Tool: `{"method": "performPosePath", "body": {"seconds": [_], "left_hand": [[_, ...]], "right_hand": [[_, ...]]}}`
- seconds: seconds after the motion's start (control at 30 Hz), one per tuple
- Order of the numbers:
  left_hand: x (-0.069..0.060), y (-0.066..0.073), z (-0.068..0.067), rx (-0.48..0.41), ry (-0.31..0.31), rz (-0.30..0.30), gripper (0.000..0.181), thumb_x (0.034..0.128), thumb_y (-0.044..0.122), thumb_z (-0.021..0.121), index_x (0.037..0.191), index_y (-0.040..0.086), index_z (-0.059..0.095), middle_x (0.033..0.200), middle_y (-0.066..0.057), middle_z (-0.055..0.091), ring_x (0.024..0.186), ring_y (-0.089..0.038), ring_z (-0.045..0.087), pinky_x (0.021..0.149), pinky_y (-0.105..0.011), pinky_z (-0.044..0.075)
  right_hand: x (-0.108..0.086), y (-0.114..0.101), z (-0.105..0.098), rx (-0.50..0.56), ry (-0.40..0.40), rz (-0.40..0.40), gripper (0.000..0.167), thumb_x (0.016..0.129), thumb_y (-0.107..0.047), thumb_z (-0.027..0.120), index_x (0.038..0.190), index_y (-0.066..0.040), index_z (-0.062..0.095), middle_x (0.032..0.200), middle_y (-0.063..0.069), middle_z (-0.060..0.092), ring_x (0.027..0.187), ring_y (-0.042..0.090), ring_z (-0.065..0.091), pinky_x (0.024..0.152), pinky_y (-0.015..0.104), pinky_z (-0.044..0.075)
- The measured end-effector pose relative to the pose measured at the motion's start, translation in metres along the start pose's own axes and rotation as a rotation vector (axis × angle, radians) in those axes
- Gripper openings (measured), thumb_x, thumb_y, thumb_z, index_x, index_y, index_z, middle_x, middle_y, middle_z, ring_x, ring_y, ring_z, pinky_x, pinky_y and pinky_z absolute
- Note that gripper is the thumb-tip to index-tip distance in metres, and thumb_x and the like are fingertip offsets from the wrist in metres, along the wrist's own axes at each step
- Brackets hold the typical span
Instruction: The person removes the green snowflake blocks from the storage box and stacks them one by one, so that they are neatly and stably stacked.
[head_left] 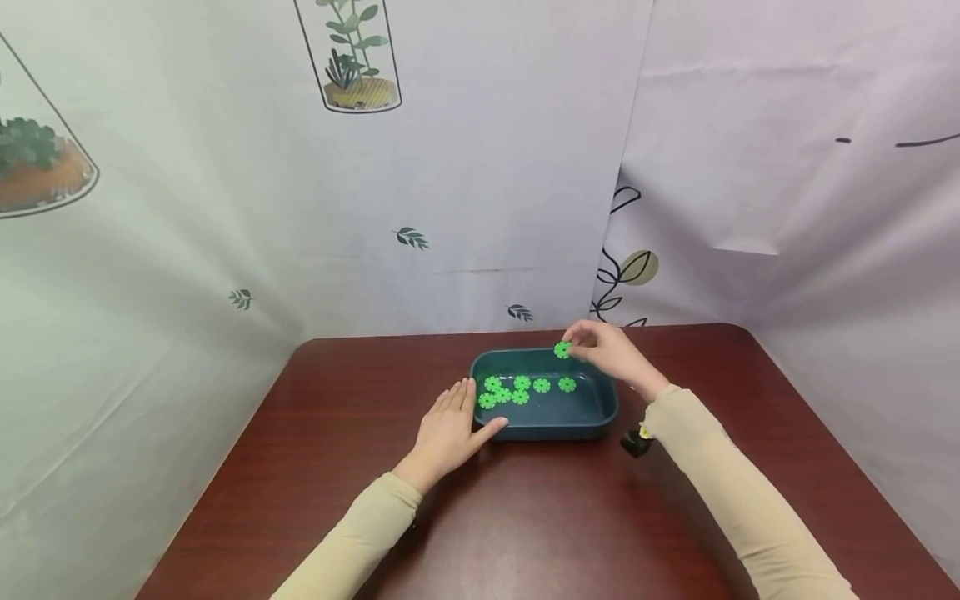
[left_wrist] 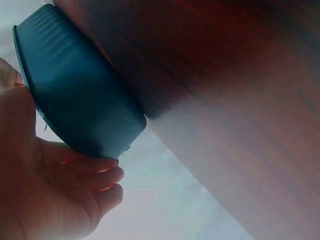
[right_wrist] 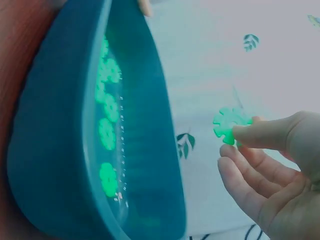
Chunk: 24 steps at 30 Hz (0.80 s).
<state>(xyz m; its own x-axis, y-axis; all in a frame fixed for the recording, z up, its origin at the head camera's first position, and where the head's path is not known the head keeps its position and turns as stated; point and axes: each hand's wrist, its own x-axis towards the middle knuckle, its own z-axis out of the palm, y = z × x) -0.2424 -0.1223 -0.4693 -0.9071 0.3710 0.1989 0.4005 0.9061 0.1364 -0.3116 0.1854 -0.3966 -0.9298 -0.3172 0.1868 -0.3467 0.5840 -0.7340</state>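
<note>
A dark teal rectangular tray [head_left: 540,432] sits on the table with several green snowflake-shaped plastic discs [head_left: 521,397] lying on its floor, mostly toward its left half. My left hand [head_left: 446,433] rests against the tray's left end, fingers straight along the wall and thumb at the front rim. Between thumb and fingertips, my right hand [head_left: 607,354] pinches one green snowflake disc [right_wrist: 227,125] above the tray's back right rim. In the right wrist view that disc is apart from the tray, its edge partly covered by the thumb.
The reddish-brown wooden table [head_left: 360,383] runs back to a pale curtain [head_left: 465,208] printed with leaves and plants. A small black object [head_left: 635,443] shows beside the right sleeve, near the tray's front right corner.
</note>
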Motion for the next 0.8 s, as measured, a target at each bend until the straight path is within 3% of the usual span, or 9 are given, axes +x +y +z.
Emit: {"method": "performPosePath", "body": {"seconds": [0.3,0.47,0.63,0.8], "left_hand": [[0.000,0.000,-0.001,-0.020,-0.008,-0.004,0.097,0.0963,0.073,0.041,0.152,-0.006,0.036,0.156,-0.021,0.038,0.146,-0.032,0.035,0.119,-0.043,0.026],[-0.001,0.000,-0.002,-0.025,-0.012,-0.011,0.097,0.0960,0.073,0.041,0.153,-0.005,0.036,0.157,-0.021,0.038,0.147,-0.032,0.034,0.119,-0.044,0.026],[0.001,-0.002,-0.001,-0.031,0.002,-0.010,0.099,0.0950,0.075,0.039,0.153,-0.005,0.036,0.156,-0.021,0.039,0.147,-0.032,0.034,0.119,-0.043,0.027],[0.002,-0.001,0.002,-0.038,0.002,-0.011,0.100,0.0947,0.076,0.040,0.152,-0.005,0.037,0.156,-0.021,0.039,0.147,-0.032,0.035,0.119,-0.043,0.028]], "right_hand": [[-0.009,0.020,-0.030,0.101,0.068,0.126,0.025,0.098,-0.012,0.068,0.121,-0.003,0.064,0.109,0.018,0.064,0.101,0.038,0.067,0.088,0.051,0.055],[-0.018,0.033,-0.053,0.095,0.106,0.172,0.030,0.099,-0.016,0.066,0.125,-0.001,0.063,0.112,0.020,0.064,0.098,0.031,0.069,0.087,0.043,0.057],[-0.028,0.045,-0.069,0.105,0.124,0.210,0.033,0.100,-0.017,0.065,0.128,0.002,0.063,0.118,0.025,0.066,0.098,0.030,0.070,0.094,0.052,0.052],[-0.036,0.061,-0.068,0.093,0.109,0.248,0.037,0.101,-0.019,0.064,0.130,0.003,0.063,0.120,0.026,0.066,0.100,0.032,0.070,0.096,0.053,0.051]]}}
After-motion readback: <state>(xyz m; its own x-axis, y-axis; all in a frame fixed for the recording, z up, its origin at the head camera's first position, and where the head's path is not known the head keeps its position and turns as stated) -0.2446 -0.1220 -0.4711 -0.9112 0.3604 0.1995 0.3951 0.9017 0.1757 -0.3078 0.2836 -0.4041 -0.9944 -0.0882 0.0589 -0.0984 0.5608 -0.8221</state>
